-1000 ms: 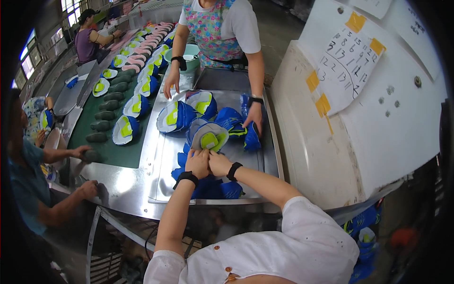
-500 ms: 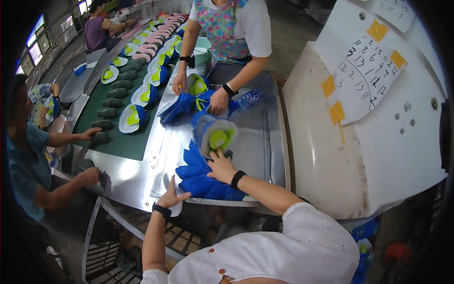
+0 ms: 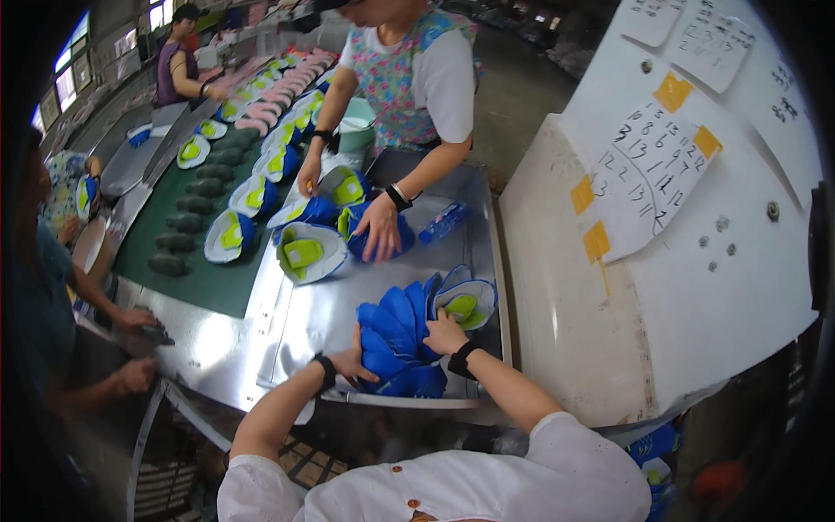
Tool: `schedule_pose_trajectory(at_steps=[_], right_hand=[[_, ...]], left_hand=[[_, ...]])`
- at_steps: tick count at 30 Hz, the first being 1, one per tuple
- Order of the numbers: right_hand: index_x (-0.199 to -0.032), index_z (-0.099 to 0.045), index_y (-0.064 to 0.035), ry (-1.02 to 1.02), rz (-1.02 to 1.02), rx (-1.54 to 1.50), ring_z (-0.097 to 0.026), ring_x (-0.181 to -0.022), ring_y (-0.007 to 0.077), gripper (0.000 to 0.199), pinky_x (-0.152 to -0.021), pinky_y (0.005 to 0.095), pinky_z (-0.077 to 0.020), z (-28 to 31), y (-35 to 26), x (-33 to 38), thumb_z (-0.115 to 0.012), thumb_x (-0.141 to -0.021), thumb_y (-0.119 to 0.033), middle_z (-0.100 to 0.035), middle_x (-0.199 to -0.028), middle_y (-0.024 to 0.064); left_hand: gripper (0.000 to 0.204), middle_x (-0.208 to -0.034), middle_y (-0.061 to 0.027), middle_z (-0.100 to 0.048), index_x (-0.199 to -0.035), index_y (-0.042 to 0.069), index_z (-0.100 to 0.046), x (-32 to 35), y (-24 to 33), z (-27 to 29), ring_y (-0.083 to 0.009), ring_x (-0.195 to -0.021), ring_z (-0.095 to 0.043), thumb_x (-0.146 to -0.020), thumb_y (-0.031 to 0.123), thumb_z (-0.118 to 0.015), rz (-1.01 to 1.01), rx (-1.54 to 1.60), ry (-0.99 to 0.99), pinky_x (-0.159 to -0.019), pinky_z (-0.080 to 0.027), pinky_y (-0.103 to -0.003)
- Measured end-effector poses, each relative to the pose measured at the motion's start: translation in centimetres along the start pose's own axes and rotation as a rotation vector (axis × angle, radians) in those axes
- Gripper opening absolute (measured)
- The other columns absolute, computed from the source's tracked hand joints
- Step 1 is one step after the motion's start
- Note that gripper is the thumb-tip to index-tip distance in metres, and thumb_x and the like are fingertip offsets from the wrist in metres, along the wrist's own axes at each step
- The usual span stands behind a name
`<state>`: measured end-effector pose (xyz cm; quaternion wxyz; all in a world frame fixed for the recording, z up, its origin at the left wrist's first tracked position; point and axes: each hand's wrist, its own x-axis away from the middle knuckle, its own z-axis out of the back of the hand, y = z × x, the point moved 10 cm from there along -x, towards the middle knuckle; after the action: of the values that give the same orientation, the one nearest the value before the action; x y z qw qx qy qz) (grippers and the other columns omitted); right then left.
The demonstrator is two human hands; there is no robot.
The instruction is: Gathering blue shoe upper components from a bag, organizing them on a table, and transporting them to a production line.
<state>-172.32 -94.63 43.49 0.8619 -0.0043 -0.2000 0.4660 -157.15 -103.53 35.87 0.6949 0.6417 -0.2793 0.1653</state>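
Bundle of blue shoe uppers [image 3: 391, 326] sits at the near edge of the metal tray [image 3: 317, 348]. Left hand [image 3: 350, 361] lies against its left side, thumb and fingers spread wide. Right hand [image 3: 445, 334] is on the rightmost upper, fingers bent at its opening; can't tell if pinching. Beyond: co-worker's hand [image 3: 377, 230] over another upper, blue bottle [image 3: 444, 224] beside. Left: green belt [image 3: 209, 289] with dark shoe lasts [image 3: 184, 223].
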Motion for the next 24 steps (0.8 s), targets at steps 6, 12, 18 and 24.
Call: schedule_pose_trajectory(at_steps=[6,12,18,24], right_hand=[[-0.094,-0.065,-0.0098,-0.010,-0.146,0.193,-0.054,-0.099,0.0310,0.025,-0.082,0.0417,-0.0444,3.8,3.8,-4.5,-0.051,-0.075,-0.018,-0.049,-0.115,0.0107],[-0.114,-0.053,-0.0097,-0.192,-0.207,0.117,-0.047,-0.110,0.0359,0.036,-0.090,0.0465,-0.0403,2.9,9.6,-8.5,-0.046,-0.078,-0.015,-0.043,-0.123,0.0189],[-0.109,-0.052,-0.0001,0.118,-0.375,-0.123,-0.046,-0.111,0.0359,0.036,-0.092,0.0396,-0.0401,6.8,8.2,-4.7,-0.050,-0.077,-0.015,-0.043,-0.120,0.0223],[-0.112,-0.051,-0.0045,0.207,-0.302,-0.140,-0.047,-0.110,0.0334,0.043,-0.090,0.0395,-0.0405,9.4,5.4,0.7,-0.058,-0.074,-0.024,-0.045,-0.120,0.0190]], left_hand=[[0.129,-0.134,-0.0225,-0.027,-0.120,0.021,0.042,-5.3,3.3,0.2,-0.0367,-0.103,-0.050,-0.067,0.012,-0.075,-0.296,-0.013,0.069,-0.065,-0.054,-0.045],[0.123,-0.132,-0.0232,-0.032,-0.130,0.013,0.029,-7.9,7.9,0.2,-0.0320,-0.102,-0.052,-0.067,0.019,-0.076,-0.138,-0.055,-0.002,-0.065,-0.054,-0.036],[0.112,-0.120,-0.0282,-0.045,-0.138,0.005,-0.003,-6.5,8.2,1.7,-0.0377,-0.105,-0.050,-0.060,0.043,-0.075,-0.162,-0.731,0.106,-0.087,-0.041,-0.038],[0.086,-0.118,-0.0271,-0.048,-0.138,0.005,-0.013,-3.4,11.0,0.2,-0.0376,-0.107,-0.049,-0.075,0.041,-0.061,-0.251,-0.819,0.156,-0.091,-0.038,-0.038]])
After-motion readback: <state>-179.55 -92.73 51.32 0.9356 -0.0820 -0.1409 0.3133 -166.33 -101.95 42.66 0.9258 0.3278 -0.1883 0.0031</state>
